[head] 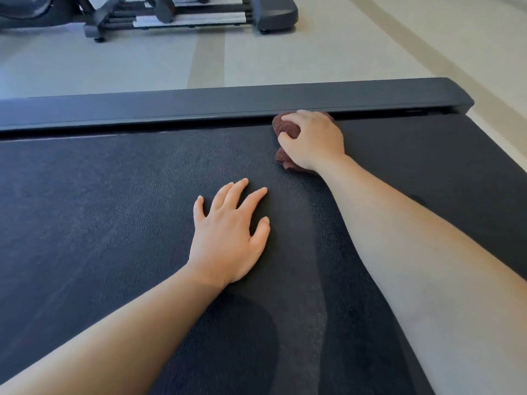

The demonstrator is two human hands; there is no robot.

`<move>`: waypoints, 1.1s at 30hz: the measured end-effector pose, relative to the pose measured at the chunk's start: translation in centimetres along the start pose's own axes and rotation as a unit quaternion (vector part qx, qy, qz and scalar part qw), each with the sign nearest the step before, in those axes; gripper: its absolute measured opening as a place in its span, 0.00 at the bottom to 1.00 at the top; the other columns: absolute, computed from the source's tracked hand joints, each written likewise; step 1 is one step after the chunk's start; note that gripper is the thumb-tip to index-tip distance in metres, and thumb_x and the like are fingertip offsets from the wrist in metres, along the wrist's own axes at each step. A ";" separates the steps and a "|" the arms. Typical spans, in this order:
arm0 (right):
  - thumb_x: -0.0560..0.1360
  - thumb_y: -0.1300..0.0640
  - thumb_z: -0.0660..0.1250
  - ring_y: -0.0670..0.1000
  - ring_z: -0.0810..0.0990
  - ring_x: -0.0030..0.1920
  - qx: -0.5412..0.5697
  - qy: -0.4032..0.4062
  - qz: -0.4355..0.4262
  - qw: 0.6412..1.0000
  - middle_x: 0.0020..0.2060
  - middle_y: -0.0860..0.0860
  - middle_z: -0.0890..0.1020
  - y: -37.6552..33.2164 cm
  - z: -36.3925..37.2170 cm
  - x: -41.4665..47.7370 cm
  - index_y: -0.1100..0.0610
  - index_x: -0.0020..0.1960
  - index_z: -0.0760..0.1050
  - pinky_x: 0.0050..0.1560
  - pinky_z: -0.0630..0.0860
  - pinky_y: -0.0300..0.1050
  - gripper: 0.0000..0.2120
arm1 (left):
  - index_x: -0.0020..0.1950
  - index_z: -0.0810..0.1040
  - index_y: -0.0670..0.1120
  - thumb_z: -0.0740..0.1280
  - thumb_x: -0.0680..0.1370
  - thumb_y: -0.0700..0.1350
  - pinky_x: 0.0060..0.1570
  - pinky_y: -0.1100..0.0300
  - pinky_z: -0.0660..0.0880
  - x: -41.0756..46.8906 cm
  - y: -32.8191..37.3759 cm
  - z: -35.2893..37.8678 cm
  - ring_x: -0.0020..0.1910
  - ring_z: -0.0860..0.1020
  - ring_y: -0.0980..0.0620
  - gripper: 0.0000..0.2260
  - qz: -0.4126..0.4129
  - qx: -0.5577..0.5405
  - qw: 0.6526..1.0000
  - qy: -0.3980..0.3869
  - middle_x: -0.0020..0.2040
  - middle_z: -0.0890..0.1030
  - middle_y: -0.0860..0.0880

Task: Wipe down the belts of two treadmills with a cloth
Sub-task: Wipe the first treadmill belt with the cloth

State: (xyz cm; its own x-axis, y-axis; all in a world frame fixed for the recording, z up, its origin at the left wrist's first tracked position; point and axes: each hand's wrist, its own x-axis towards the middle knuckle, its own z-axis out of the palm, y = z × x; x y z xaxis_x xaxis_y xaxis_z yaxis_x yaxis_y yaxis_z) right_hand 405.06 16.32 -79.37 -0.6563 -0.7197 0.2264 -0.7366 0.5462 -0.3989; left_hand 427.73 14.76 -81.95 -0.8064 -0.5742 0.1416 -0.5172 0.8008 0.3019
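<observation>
A black textured treadmill belt [114, 212] fills most of the view. My right hand [313, 139] is closed on a bunched dark red cloth [285, 128], pressed on the belt right against the far side rail [228, 105]. Most of the cloth is hidden under the hand. My left hand [228, 235] lies flat on the middle of the belt, palm down, fingers spread, holding nothing. Dusty grey streaks and a darker swept band run across the belt between my arms.
Beyond the rail lies pale grey floor [114, 64] with lighter stripes. Another exercise machine [185, 15] with a dark frame and silver bars stands at the top left. The belt's end and rail cap [456, 101] sit at the right.
</observation>
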 end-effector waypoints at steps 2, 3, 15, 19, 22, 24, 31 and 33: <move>0.73 0.43 0.59 0.53 0.69 0.64 -0.010 -0.013 0.000 1.000 0.61 0.46 0.75 -0.1 0.1 0.4 0.45 0.64 0.73 0.61 0.68 0.53 0.20 | 0.72 0.60 0.61 0.53 0.77 0.58 0.71 0.41 0.44 0.2 0.0 -0.1 0.74 0.52 0.56 0.22 0.000 -0.001 1.000 -0.002 0.75 0.58 0.55; 0.73 0.43 0.59 0.53 0.68 0.65 -0.012 -0.019 0.001 1.000 0.62 0.46 0.75 -0.1 0.0 0.1 0.45 0.65 0.72 0.62 0.68 0.54 0.21 | 0.72 0.60 0.61 0.52 0.76 0.58 0.71 0.41 0.44 0.2 -0.1 -0.1 0.74 0.52 0.56 0.22 0.000 -0.001 1.000 -0.004 0.75 0.58 0.55; 0.72 0.42 0.57 0.50 0.64 0.70 -0.009 0.041 0.075 0.996 0.70 0.46 0.69 -0.6 -3.4 -17.2 0.44 0.65 0.73 0.66 0.63 0.56 0.22 | 0.72 0.65 0.53 0.55 0.79 0.53 0.71 0.40 0.47 -0.5 0.2 -0.2 0.74 0.55 0.50 0.21 0.018 -0.017 1.000 -0.003 0.75 0.62 0.50; 0.71 0.42 0.56 0.49 0.64 0.71 -0.027 0.037 0.098 0.994 0.70 0.45 0.69 -2.2 -4.3 -23.0 0.43 0.65 0.72 0.67 0.63 0.58 0.23 | 0.74 0.61 0.52 0.53 0.80 0.52 0.73 0.47 0.46 -2.8 -0.5 -1.0 0.75 0.52 0.49 0.22 0.059 -0.026 0.997 -0.038 0.76 0.58 0.49; 0.73 0.44 0.59 0.49 0.62 0.72 -0.041 0.013 0.104 0.994 0.71 0.46 0.68 -3.2 -5.4 -25.5 0.44 0.65 0.72 0.68 0.61 0.58 0.21 | 0.75 0.58 0.51 0.52 0.80 0.52 0.73 0.48 0.47 -5.0 -1.4 -2.6 0.76 0.50 0.49 0.23 0.092 -0.009 0.991 -0.100 0.77 0.55 0.49; 0.74 0.45 0.60 0.49 0.61 0.72 -0.043 0.008 0.107 0.993 0.72 0.46 0.67 -3.8 -5.6 -26.8 0.44 0.66 0.71 0.69 0.60 0.58 0.21 | 0.76 0.57 0.50 0.52 0.80 0.53 0.73 0.47 0.49 -6.1 -1.5 -3.7 0.76 0.50 0.49 0.24 0.103 0.011 0.986 -0.130 0.77 0.54 0.49; 0.72 0.43 0.58 0.51 0.61 0.72 -0.013 -0.017 0.013 1.000 0.71 0.47 0.68 -4.0 -5.8 -29.6 0.44 0.67 0.71 0.68 0.59 0.58 0.24 | 0.75 0.57 0.49 0.53 0.80 0.53 0.72 0.45 0.47 -8.2 -0.2 -3.2 0.76 0.50 0.50 0.24 0.068 0.018 0.993 -0.098 0.77 0.55 0.50; 0.72 0.43 0.59 0.51 0.62 0.71 0.004 -0.020 -0.009 1.000 0.71 0.47 0.69 -3.3 -6.1 -29.5 0.45 0.66 0.72 0.67 0.61 0.57 0.23 | 0.75 0.58 0.49 0.53 0.80 0.53 0.73 0.44 0.46 -8.7 0.7 -2.6 0.76 0.50 0.50 0.23 0.033 0.011 0.997 -0.075 0.77 0.55 0.50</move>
State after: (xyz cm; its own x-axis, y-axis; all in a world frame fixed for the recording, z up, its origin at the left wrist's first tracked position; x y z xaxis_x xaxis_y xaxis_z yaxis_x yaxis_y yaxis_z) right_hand 425.85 38.31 -79.32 -0.6355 -0.7463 0.1980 -0.7471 0.5294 -0.4020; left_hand 435.09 19.85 -80.52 -0.8720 -0.4893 0.0167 -0.4665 0.8408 0.2748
